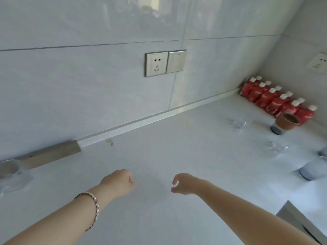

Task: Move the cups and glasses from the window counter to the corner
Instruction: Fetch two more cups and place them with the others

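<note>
A brown cup [287,123] stands near the right corner of the pale counter [159,156]. Left of it sits a clear glass [239,123], and nearer me another clear glass [277,149]. A pale blue cup [311,170] stands at the right edge. At the far left stands a clear glass [10,174] by the wall. My left hand [118,183], with a bracelet on the wrist, hovers over the middle of the counter with fingers curled and nothing in it. My right hand [185,184] hovers beside it, fingers loosely apart and empty.
A row of red pouches with white caps [276,99] lines the right wall in the corner. A socket and switch plate [165,63] sit on the tiled back wall. A second socket [318,63] is on the right wall. A sink rim [300,220] shows at the lower right.
</note>
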The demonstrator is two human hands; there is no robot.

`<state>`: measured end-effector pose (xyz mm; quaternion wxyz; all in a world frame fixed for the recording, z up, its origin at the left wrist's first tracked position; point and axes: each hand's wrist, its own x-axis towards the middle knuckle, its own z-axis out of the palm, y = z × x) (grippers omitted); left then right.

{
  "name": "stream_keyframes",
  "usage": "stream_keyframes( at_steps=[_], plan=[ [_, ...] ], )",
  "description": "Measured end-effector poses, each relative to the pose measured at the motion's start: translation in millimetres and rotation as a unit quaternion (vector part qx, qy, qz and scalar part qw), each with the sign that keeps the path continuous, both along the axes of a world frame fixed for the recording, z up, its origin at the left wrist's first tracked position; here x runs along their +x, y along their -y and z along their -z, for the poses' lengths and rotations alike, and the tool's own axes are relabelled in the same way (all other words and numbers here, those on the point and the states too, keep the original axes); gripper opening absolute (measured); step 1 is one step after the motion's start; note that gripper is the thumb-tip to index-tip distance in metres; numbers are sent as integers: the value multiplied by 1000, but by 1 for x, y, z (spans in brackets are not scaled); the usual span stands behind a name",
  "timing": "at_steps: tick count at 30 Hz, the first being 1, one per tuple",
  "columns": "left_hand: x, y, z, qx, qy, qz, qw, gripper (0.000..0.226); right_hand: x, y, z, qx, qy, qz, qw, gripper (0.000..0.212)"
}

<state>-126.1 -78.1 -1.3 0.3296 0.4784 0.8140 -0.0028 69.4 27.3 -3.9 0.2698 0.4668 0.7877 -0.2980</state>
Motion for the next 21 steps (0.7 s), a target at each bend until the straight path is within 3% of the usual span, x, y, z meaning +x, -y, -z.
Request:
stream_keyframes(
  at_steps=[10,15,18,21],
  plan=[
    [238,-202,10,-3,18,71,997,13,272,-179,-2,63,-11,103,993,39],
    [325,-270,5,-14,10,131,991,7,388,-244,-33,228,-61,213,948,39],
    [354,-297,4,-7,12,159,987,6,438,-265,-38,268,-37,297,916,64],
    [381,-321,5,5,14,171,985,5,474,-277,-23,175,-21,351,920,101]
  ],
)
